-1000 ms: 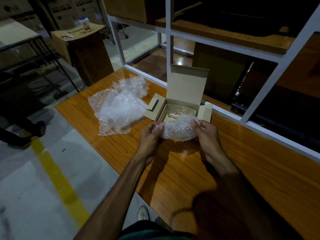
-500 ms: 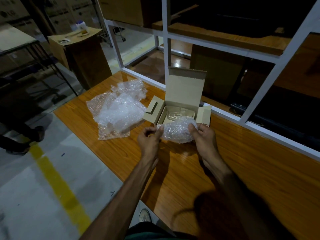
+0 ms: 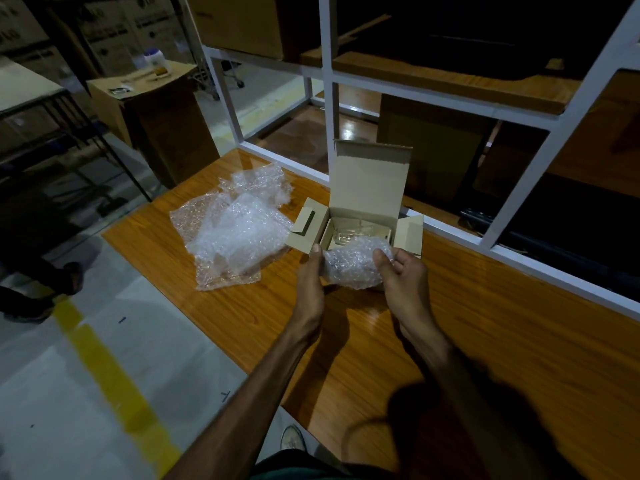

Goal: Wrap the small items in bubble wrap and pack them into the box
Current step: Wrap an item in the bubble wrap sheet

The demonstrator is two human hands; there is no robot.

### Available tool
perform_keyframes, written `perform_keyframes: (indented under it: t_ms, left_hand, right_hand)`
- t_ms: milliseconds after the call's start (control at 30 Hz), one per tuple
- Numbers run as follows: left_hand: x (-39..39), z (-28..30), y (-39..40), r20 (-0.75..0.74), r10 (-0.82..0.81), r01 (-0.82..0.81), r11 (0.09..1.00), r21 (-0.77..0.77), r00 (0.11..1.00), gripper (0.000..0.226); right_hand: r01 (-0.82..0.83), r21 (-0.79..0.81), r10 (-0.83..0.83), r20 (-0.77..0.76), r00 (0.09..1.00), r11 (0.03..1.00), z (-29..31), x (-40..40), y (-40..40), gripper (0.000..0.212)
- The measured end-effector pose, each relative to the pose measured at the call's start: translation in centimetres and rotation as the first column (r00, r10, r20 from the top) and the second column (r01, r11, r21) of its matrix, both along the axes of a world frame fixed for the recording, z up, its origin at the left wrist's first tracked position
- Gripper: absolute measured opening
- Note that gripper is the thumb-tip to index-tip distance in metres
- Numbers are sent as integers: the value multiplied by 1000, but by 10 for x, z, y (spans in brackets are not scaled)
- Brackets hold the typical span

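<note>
A: A bundle (image 3: 353, 265) of bubble wrap is gripped at both ends, the left hand (image 3: 311, 278) on one side, the right hand (image 3: 403, 277) on the other, fingers curled round it.

B: And it is held just in front of the box (image 3: 360, 216), above the table (image 3: 485, 323), at the near rim.

A: The lid is stood upright, the side flaps are folded out. Something clear is glimpsed inside already (what exactly cannot be told in this dim light).

B: So the wrapping step is judged nearly done; the packing step is in hand.

A: What is called for next: the bundle is to be carried forward over the near wall and lowered into the free space, ends kept tucked so nothing unrolls.

B: Spare wrap (image 3: 235, 230) is left lying to the left, near the box, for any items not yet wrapped.
</note>
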State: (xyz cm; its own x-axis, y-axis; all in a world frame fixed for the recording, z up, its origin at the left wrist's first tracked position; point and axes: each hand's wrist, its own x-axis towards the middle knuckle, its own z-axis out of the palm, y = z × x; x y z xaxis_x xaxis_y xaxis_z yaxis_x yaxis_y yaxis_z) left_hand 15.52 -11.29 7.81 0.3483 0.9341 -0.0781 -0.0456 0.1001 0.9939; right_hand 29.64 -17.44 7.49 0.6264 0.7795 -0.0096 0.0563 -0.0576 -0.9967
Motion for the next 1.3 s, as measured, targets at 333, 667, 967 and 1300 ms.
perform_keyframes:
  t_ms: [333,667,967,1300]
  left_hand:
    - [-14,1,43,-279,-220,239,971,34,935,29]
    - [13,25,114,-563,-316,471,869,152,764,24]
    - [38,4,153,-784,-291,640,749,170,548,62]
    - [46,-24,158,-956,-150,809,574,123,252,46]
  right_hand:
    - [-7,-9,8,79,997,1000,-8,-2,12,11]
    - [-62,-129,61,-12,998,990,-10,29,51,18]
    - [-135,-218,50,-357,933,967,-26,41,82,16]
    - [-78,-552,61,-48,997,830,-31,45,92,10]
